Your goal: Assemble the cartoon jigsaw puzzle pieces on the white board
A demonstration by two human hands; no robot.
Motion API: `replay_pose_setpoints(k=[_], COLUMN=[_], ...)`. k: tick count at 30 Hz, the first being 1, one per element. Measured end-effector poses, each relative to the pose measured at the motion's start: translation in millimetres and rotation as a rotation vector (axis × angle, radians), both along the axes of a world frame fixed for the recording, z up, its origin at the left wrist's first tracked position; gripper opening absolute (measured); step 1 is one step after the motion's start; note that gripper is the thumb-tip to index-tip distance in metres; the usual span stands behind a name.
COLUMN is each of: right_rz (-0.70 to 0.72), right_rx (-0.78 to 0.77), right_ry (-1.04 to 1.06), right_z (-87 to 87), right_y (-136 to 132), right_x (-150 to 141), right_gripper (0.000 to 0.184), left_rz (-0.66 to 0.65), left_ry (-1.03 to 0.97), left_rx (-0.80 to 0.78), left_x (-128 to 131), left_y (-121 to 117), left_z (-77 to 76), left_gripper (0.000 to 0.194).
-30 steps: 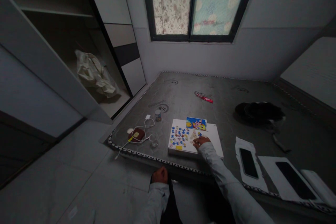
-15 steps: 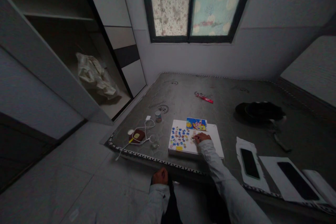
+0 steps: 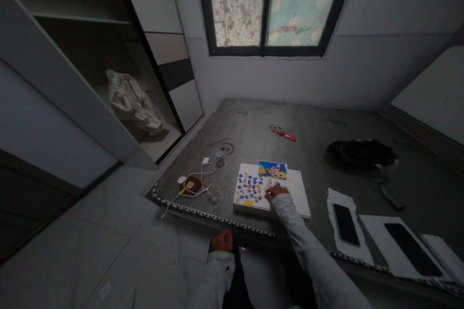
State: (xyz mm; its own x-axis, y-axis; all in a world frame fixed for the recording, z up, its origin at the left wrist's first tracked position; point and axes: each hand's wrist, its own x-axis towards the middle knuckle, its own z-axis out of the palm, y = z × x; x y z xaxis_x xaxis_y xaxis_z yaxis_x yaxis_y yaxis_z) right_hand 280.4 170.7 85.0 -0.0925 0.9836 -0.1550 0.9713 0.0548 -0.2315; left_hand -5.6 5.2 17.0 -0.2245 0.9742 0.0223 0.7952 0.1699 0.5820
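Observation:
A white board lies near the front edge of a grey mattress, with several loose blue and yellow puzzle pieces scattered on its left half. A small colourful picture card rests at the board's far edge. My right hand reaches onto the board beside the pieces, fingers curled down on them; what they pinch is too small to see. My left hand hangs low at the mattress edge, closed in a loose fist.
Left of the board lie a white cable, a dark round pad and a small jar. A red wrapper and a dark garment lie farther back. Two phones rest on white paper at the right. An open wardrobe stands left.
My right hand has shifted a little across the board, first farther back, then slightly left toward the pieces. My left hand has stayed put. The view tilted slightly.

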Motion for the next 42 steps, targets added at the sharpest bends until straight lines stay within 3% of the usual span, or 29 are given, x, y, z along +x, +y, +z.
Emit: replay_pose_setpoints(k=[12,18,24,32,36,42], right_rz=[0.108,0.235,0.230,0.067,0.061,0.076], right_rx=[-0.001,0.018,0.082,0.137,0.108,0.102], right_ry=[-0.060,-0.045,-0.036,-0.081,-0.105,-0.111], right_z=[-5.1,-21.2,-28.2,-6.7,0.2,7.0], right_y=[1,-25,-42,-2,18,22], right_x=[14,2,-8,5,6,15], right_gripper=[0.033,0.030,0.026,0.038,0.036,0.034], left_rz=[-0.035,-0.036,-0.041,-0.049,-0.041,-0.036], left_ry=[0.020,-0.007,-0.012,-0.008,-0.013,0.006], left_rx=[-0.020,-0.044,-0.043,-0.037,-0.044,-0.040], left_x=[-4,-3,-5,-4,-5,-4], left_y=[0,1,0,0,2,2], left_z=[-2.1,0.6,2.1,-1.9,-2.8,-8.9], left_gripper=[0.032,0.035,0.033,0.030,0.034,0.035])
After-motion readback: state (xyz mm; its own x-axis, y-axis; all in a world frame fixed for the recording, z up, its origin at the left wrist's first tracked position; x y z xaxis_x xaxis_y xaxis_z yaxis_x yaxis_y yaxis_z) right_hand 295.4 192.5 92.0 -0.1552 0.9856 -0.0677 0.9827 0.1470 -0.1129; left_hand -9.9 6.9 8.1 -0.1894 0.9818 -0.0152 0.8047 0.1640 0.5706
